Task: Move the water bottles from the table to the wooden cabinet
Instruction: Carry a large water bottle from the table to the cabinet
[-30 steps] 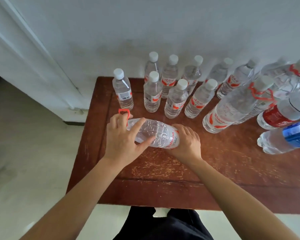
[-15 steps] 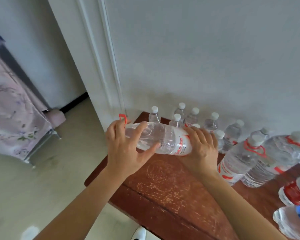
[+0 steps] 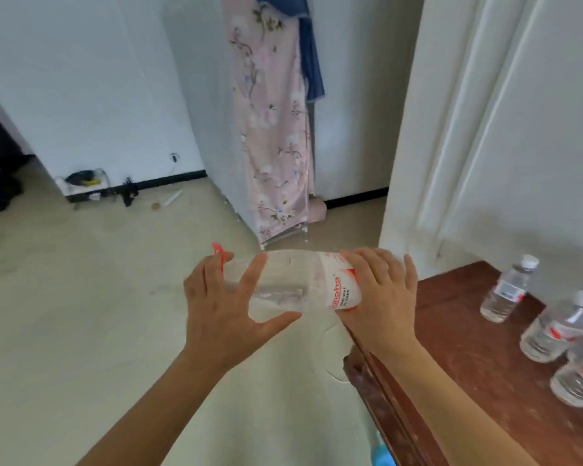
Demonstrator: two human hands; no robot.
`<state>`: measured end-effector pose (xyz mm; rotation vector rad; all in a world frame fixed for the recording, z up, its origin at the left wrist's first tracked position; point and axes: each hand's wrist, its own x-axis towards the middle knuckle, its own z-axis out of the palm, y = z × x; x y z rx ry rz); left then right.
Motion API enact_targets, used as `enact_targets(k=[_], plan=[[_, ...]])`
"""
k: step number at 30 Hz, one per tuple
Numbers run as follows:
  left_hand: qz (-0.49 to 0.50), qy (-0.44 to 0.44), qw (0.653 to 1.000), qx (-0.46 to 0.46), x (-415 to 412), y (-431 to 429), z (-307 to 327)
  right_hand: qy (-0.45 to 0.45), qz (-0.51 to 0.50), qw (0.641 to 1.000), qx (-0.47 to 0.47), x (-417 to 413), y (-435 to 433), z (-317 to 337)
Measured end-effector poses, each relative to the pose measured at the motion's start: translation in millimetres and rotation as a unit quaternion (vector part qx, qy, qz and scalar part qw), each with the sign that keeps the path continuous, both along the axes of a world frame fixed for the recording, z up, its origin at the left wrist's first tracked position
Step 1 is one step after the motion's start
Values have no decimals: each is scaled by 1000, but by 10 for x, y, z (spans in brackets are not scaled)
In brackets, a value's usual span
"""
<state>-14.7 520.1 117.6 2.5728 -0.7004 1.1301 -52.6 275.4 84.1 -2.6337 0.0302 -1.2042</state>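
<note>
Pale beige floor point(image 3: 81, 331) underfoot, white walls all round, pink floral cloth point(image 3: 273, 129) draped over a rack straight ahead past both hands. Big water bottle point(image 3: 293, 284) lying sideways in the air between the two hands, out over the floor and clear of the table. Left hand point(image 3: 226, 307) wrapped round the neck end, thumb under and fingers over the top, red carry loop point(image 3: 218, 252) poking up just behind the fingers. Right hand point(image 3: 381, 297) clamped on the base end, right over the red and white label. So both hands gripping, none loose.

Dark wooden table point(image 3: 468, 348) sitting just right of the right hand, its corner under that wrist. Small water bottles point(image 3: 505, 290) standing upright further right on it, well clear of the hand. White door frame point(image 3: 451, 129) up behind the right hand. Bit of clutter on the floor way off beyond the left hand, too blurry to make out.
</note>
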Motion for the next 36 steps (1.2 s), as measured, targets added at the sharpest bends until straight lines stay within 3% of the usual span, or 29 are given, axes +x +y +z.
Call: enact_targets(k=[5,11,20,28,36], plan=[[118,-36,992,-24,-137,1525,14,-28,129,991,-23,510,1481,118],[257,-47,964,-45,-498,3648,13,-45,290,956,-23,916,3844,149],[398,-43,915,-45,-711,5471,-144,-34,443,896,-18,1313,6068,17],[483,-58,874,-11,172,6910,-229,-45,528,848,-3,2542,7838,-160],[576,-68,814,6,1126,8243,-9,-39,612,790,-1,3801,9652,79]])
